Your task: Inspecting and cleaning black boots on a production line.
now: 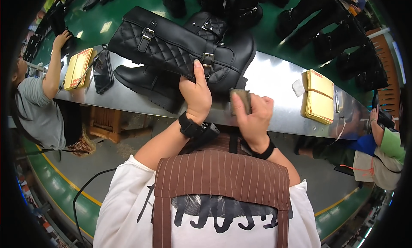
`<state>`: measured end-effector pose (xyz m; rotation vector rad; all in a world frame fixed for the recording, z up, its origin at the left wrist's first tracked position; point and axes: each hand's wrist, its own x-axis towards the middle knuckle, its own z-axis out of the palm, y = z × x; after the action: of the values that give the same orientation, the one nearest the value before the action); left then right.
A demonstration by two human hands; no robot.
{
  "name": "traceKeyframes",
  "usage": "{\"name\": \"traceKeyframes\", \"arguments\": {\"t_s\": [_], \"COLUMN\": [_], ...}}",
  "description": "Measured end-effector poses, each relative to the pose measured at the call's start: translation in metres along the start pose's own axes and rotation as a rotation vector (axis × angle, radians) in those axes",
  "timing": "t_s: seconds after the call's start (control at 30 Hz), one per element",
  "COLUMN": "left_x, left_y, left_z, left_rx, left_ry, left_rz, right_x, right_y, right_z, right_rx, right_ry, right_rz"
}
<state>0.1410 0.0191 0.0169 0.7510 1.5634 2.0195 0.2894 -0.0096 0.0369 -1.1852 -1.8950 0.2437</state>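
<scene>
A black quilted boot [171,46] with buckled straps is tilted on its side above the metal table, its shaft toward the left and its foot toward the right. My left hand [196,95] grips it near the ankle, thumb on top beside the lower buckle. Below it, a second black boot [139,83] lies on its side with a lugged sole. In my right hand [256,119], closed between thumb and fingers, is a small grey-brown block [241,101], close to the upper boot's sole. Whether the block touches the sole I cannot tell.
On the metal table [279,72] lie a white wad [297,88] and a banded stack of yellow cards [318,95]; another yellow stack [78,70] is at left. Beyond runs a green surface bearing several black boots [339,37]. Co-workers [40,108] stand on either side.
</scene>
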Motion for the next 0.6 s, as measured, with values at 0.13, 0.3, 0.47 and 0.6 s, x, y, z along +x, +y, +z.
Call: {"name": "traceKeyframes", "arguments": {"t_s": [0.13, 0.3, 0.47, 0.6], "left_x": [0.0012, 0.001, 0.0006, 0.0007], "left_y": [0.0002, 0.0014, 0.0006, -0.0006], "left_z": [-0.0015, -0.0036, -0.0009, -0.0008], "left_rx": [0.041, 0.029, 0.015, 0.047], "left_ry": [0.007, -0.029, -0.009, -0.004], "left_rz": [0.017, -0.059, 0.014, 0.058], "right_x": [-0.0064, -0.0061, -0.005, -0.0071], "right_y": [-0.0034, 0.0019, -0.0022, -0.001], "right_z": [0.0054, 0.0012, 0.0069, 0.002], "right_rx": [-0.018, -0.012, -0.041, 0.051], "right_ry": [-0.082, 0.017, -0.125, -0.136], "right_rz": [-0.109, 0.059, -0.169, -0.1]}}
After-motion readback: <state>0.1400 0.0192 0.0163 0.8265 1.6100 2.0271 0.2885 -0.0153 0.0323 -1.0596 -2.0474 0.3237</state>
